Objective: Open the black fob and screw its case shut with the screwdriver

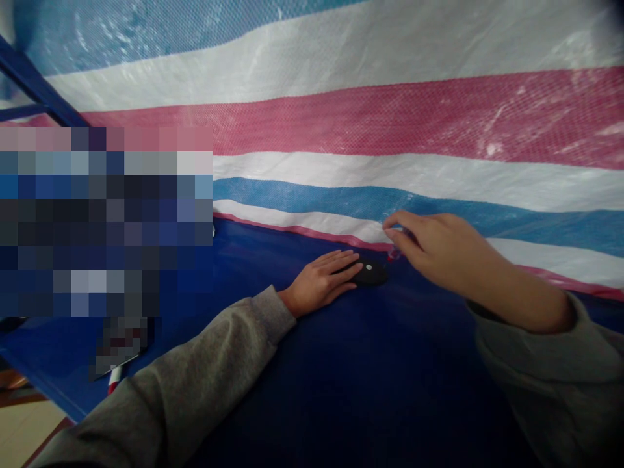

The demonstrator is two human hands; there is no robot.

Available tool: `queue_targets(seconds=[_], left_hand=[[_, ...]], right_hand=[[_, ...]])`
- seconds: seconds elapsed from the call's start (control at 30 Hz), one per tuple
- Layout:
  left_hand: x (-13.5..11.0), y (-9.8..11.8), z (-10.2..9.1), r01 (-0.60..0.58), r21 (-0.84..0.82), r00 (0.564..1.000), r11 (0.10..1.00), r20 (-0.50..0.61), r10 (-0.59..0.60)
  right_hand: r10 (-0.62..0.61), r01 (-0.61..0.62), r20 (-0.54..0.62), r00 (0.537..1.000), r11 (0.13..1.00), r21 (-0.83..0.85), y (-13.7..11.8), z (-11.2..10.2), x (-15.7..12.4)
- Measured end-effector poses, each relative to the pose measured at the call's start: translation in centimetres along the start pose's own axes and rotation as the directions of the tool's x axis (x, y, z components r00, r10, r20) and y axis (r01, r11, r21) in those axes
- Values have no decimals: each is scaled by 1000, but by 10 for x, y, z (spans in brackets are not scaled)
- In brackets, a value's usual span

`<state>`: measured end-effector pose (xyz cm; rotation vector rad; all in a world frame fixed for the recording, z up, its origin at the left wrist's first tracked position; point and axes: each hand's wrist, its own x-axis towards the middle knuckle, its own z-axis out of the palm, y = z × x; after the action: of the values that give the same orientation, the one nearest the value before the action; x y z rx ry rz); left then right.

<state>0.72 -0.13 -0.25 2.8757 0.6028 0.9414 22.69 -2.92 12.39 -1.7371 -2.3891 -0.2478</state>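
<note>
- Blue table, striped sheet behind, pale floor lower left.
- Black disc on table near sheet; left hand laid flat over one end, unclenched.
- Right hand pinching red-tipped clear stick by disc's other end.

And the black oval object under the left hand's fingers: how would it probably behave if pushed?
The black oval object would likely slide rather than roll, lying low and flat on the smooth-looking blue surface. Tipping seems unlikely, given its broad shape. It's probably stiff: no visible sagging beneath the left hand.
</note>
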Motion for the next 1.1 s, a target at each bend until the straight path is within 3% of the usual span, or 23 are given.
queue_targets(seconds=[0.1,0.3,0.77,0.93,1.1], left_hand=[[0,0,0,0,0,1000,1000,-7,0],[1,1,-1,-3,8,1000,1000,1,3],[1,0,-1,-13,8,1000,1000,-13,13],[1,1,-1,-6,8,1000,1000,-18,6],[1,1,-2,-2,0,1000,1000,-5,2]], right_hand=[[22,-21,22,1000,999,-28,-2,-1,0],[-54,54,0,999,997,51,-2,-4,-1],[-35,34,23,999,998,61,-2,-3,0],[-73,72,1,997,987,146,-3,-4,0],[-46,44,23,999,996,84,-1,-2,1]])
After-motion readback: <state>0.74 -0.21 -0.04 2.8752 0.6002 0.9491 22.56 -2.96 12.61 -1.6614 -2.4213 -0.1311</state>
